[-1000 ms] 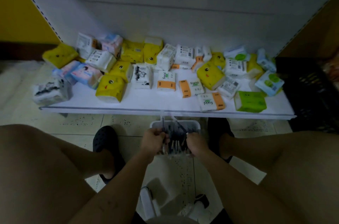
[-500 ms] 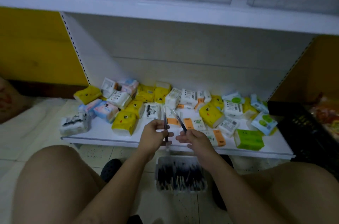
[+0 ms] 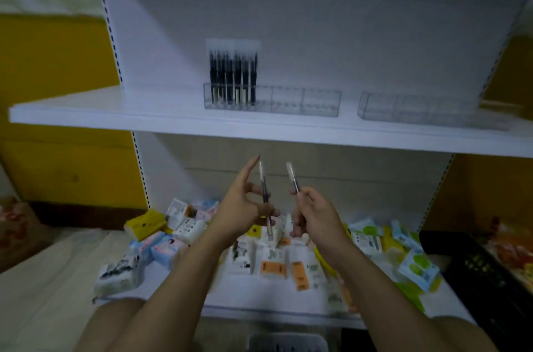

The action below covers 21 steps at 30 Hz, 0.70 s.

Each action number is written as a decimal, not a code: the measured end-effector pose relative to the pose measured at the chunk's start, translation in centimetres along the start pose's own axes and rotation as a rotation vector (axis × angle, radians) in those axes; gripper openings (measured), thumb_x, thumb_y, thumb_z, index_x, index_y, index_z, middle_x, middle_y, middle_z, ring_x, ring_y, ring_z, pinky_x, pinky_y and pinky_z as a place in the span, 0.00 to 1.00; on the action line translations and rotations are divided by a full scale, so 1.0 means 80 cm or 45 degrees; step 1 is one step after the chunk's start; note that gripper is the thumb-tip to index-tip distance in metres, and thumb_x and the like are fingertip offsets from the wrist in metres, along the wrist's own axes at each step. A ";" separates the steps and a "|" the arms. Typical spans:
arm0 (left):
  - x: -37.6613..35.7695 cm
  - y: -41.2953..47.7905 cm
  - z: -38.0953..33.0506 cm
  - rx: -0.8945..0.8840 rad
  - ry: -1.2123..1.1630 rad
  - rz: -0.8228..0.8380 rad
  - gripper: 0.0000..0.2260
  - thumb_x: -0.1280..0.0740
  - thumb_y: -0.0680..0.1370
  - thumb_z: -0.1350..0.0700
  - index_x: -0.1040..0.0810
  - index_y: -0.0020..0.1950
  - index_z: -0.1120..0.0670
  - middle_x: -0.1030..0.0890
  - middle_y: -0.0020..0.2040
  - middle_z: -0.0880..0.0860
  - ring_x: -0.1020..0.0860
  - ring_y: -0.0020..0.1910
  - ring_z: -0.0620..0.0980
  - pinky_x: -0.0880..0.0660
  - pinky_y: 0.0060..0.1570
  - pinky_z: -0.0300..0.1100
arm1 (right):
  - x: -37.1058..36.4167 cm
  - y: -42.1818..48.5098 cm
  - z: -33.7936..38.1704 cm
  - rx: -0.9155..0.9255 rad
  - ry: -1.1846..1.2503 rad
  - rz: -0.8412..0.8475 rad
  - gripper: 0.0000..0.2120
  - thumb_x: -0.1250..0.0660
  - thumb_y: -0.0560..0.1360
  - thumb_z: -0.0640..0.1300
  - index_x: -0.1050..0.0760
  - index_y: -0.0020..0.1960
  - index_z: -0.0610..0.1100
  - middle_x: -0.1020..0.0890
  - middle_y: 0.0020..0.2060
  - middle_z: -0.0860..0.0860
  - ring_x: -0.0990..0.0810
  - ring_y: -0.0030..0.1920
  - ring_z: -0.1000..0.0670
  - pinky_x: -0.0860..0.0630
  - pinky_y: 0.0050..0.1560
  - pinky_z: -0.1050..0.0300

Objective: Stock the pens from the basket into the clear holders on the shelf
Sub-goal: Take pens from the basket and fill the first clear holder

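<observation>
Pens: two in hand, one per grip. Left pen (image 3: 264, 193) stood near upright, clear end up, pinched mid-barrel by the left grip (image 3: 242, 209), whose forefinger pointed straight up beside it. Right pen (image 3: 293, 178) leaned up and to the left, clear end up, with its lower barrel buried in the right grip (image 3: 314, 216), fingers curled round it. Both pens sat below the front edge of the upper shelf (image 3: 115, 109), well short of the holders.

Key relation: the left holder (image 3: 305, 102) lay up and far from both grips, roughly straight above them. Its left compartment was packed with upright black pens (image 3: 232, 77); the compartments to the right looked empty. Free slots were therefore up and slightly right, and I judged the right grip marginally nearer. Pen axes roughly matched the stocked ones, so I expected a lift and drop-in with little rotation. Which end goes down: couldn't tell.

Right holder (image 3: 418, 109) was farther right and looked empty. Basket (image 3: 288, 343) was at the near edge, mostly cut off. Tissue packs (image 3: 271, 265) littered the lower shelf (image 3: 245, 294).
</observation>
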<state>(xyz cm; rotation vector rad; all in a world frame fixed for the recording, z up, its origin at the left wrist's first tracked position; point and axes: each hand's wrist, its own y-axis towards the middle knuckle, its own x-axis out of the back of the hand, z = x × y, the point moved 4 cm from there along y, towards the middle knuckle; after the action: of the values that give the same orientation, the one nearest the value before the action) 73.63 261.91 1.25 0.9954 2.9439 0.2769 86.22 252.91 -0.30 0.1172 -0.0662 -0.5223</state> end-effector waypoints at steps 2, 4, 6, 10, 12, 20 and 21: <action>0.004 0.008 -0.030 -0.085 0.064 0.013 0.42 0.29 0.70 0.74 0.37 0.73 0.37 0.25 0.47 0.62 0.19 0.41 0.68 0.19 0.40 0.60 | -0.002 0.011 0.026 0.024 0.048 0.029 0.09 0.47 0.84 0.40 0.29 0.51 0.38 0.22 0.31 0.46 0.26 0.25 0.51 0.26 0.31 0.56; 0.008 0.018 -0.060 -0.178 0.130 0.003 0.38 0.29 0.72 0.71 0.35 0.71 0.37 0.25 0.48 0.64 0.19 0.42 0.66 0.19 0.38 0.58 | -0.006 0.022 0.051 0.065 0.055 0.055 0.11 0.48 0.84 0.37 0.30 0.47 0.38 0.21 0.36 0.45 0.24 0.30 0.52 0.24 0.33 0.58; 0.011 0.029 -0.088 -0.247 0.138 -0.016 0.32 0.31 0.74 0.69 0.33 0.69 0.40 0.26 0.49 0.65 0.17 0.43 0.61 0.18 0.37 0.51 | -0.006 0.034 0.073 0.139 -0.004 0.009 0.12 0.48 0.84 0.37 0.28 0.45 0.40 0.22 0.39 0.46 0.27 0.31 0.52 0.26 0.33 0.59; 0.016 0.053 -0.141 -0.385 0.130 -0.090 0.19 0.31 0.76 0.66 0.27 0.64 0.50 0.23 0.51 0.62 0.17 0.41 0.54 0.18 0.38 0.50 | -0.002 0.063 0.120 0.278 -0.103 -0.074 0.11 0.47 0.84 0.40 0.27 0.53 0.48 0.23 0.39 0.50 0.34 0.28 0.54 0.36 0.29 0.59; 0.016 0.065 -0.163 -0.419 0.128 -0.104 0.17 0.32 0.77 0.65 0.26 0.64 0.51 0.23 0.51 0.61 0.16 0.41 0.53 0.18 0.37 0.48 | -0.002 0.076 0.142 0.333 -0.195 -0.101 0.10 0.45 0.84 0.45 0.25 0.52 0.51 0.23 0.38 0.51 0.33 0.29 0.55 0.36 0.31 0.61; 0.020 0.129 -0.237 -0.631 0.263 -0.150 0.17 0.32 0.78 0.61 0.25 0.65 0.50 0.20 0.43 0.53 0.18 0.41 0.46 0.22 0.39 0.35 | -0.004 0.125 0.214 0.464 -0.018 -0.076 0.09 0.40 0.82 0.42 0.23 0.46 0.44 0.23 0.35 0.48 0.26 0.33 0.53 0.26 0.32 0.62; 0.021 0.138 -0.245 -0.659 0.297 -0.171 0.17 0.32 0.78 0.60 0.25 0.65 0.48 0.20 0.42 0.52 0.19 0.40 0.44 0.23 0.39 0.33 | -0.004 0.133 0.221 0.485 0.001 -0.073 0.08 0.39 0.81 0.41 0.22 0.46 0.45 0.20 0.37 0.49 0.23 0.37 0.54 0.24 0.36 0.63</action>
<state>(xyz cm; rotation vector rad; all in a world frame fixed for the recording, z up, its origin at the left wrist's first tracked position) 77.39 268.43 22.50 0.7284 2.8581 1.1439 89.59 260.56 18.60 0.4928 -0.1616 -0.5627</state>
